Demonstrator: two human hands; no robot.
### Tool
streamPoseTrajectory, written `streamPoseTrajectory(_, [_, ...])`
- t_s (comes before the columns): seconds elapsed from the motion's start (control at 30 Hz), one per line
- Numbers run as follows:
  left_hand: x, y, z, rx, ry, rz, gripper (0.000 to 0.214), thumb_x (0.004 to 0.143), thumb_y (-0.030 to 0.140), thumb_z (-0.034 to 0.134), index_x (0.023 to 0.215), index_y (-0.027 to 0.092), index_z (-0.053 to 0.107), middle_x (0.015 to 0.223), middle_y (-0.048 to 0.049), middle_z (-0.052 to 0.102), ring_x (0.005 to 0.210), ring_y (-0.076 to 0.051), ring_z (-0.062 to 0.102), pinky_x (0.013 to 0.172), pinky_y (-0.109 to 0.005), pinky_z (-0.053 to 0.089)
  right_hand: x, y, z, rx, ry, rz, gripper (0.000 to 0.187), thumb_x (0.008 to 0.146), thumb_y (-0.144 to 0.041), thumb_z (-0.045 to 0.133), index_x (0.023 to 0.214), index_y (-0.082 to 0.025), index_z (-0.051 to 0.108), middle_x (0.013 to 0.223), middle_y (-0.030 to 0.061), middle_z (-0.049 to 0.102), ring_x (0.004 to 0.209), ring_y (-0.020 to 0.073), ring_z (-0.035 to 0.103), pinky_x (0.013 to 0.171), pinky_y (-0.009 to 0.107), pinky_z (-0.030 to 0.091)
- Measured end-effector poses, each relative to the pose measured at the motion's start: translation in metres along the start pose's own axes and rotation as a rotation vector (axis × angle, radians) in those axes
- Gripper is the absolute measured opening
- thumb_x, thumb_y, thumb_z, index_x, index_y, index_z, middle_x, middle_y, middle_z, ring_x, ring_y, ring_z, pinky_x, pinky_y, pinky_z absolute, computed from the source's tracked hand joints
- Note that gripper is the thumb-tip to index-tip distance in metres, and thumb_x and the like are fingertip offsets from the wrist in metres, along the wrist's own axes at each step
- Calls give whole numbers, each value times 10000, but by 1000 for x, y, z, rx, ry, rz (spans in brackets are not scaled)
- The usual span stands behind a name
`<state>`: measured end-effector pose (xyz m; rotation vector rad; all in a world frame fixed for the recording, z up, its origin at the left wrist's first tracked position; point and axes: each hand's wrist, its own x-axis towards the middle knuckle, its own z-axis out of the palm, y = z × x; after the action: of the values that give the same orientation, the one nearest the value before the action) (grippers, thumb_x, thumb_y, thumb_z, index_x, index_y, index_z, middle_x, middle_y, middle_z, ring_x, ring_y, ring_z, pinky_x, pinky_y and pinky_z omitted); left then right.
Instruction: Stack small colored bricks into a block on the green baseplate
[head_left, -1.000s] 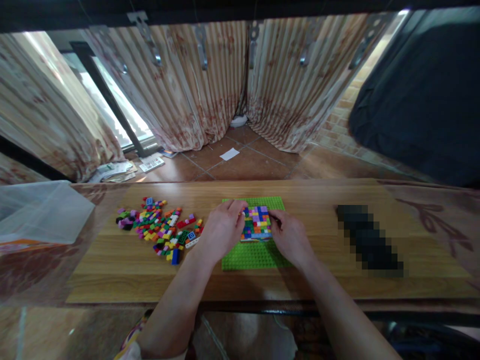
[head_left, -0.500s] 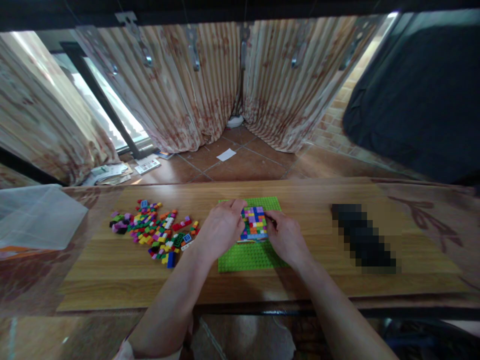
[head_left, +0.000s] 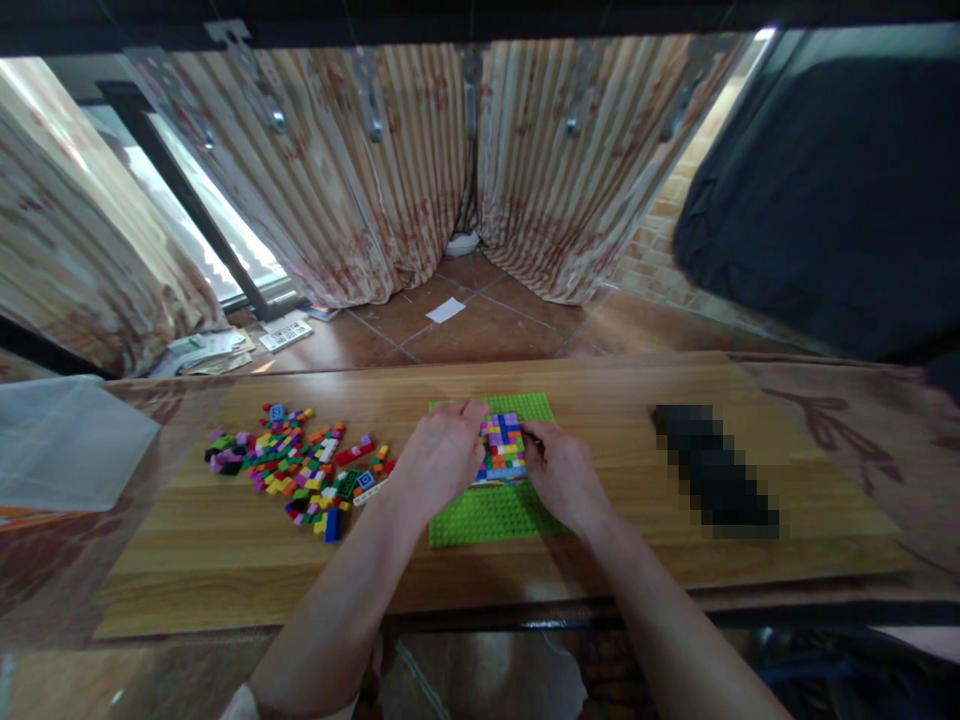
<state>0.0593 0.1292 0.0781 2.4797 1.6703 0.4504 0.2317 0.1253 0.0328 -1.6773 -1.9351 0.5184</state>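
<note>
A block of many-coloured toy bricks [head_left: 504, 440] stands on a green studded baseplate [head_left: 487, 520] in the middle of the wooden board. My left hand [head_left: 448, 445] lies along the left side of the brick block, its fingers bent over that edge and partly hiding it. Against the right side is my right hand [head_left: 559, 462], with thumb and forefinger closed at the block's edge. Between them the two hands grip the block from both sides. Whether a single loose brick is in the right fingertips is too small to make out.
Loose toy bricks [head_left: 300, 465] lie in a heap on the left of the wooden board [head_left: 645, 570]. Further left stands a translucent plastic box [head_left: 71, 440]. A dark blurred-out object [head_left: 716, 470] rests on the right. Curtains [head_left: 405, 180] hang beyond the board.
The whole view has shifted slightly, so the things sit a little further left. Both hands stay at the sides of the brick block, with hardly any movement.
</note>
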Motion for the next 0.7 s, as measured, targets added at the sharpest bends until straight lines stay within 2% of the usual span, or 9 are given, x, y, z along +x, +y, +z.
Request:
streamPoseTrajectory(0.2, [-2, -13, 3, -184, 48, -83, 276, 844, 134, 507, 1086, 202, 620, 890, -25, 712, 767, -166, 658, 734, -294, 500, 0, -1, 0, -20, -3, -2, 320, 879, -113, 442, 1027, -188, 716, 1007, 78, 738, 863, 188, 675, 772, 262, 460])
streamPoseTrajectory(0.47, [-11, -25, 0, -476, 153, -143, 312, 766, 96, 566, 1057, 171, 650, 910, -31, 712, 801, -145, 655, 802, -299, 526, 0, 1, -2, -11, -22, -3, 303, 898, -143, 444, 1032, -201, 710, 1013, 70, 736, 894, 192, 672, 792, 264, 454])
streamPoseTrajectory(0.6, [-10, -29, 9, -731, 239, -284, 261, 797, 191, 581, 1039, 142, 667, 966, -66, 720, 853, -162, 666, 817, -302, 532, -1, 1, -2, -32, -37, -7, 304, 904, -156, 439, 1037, -195, 709, 1001, 77, 735, 865, 193, 671, 762, 266, 448])
streamPoseTrajectory(0.7, [-6, -24, 22, -907, 225, -348, 259, 816, 269, 586, 1014, 139, 693, 996, -73, 730, 880, -173, 670, 823, -298, 528, -1, 1, -2, -39, -34, -4, 308, 903, -150, 430, 1018, -190, 713, 980, 82, 735, 855, 197, 670, 750, 267, 443])
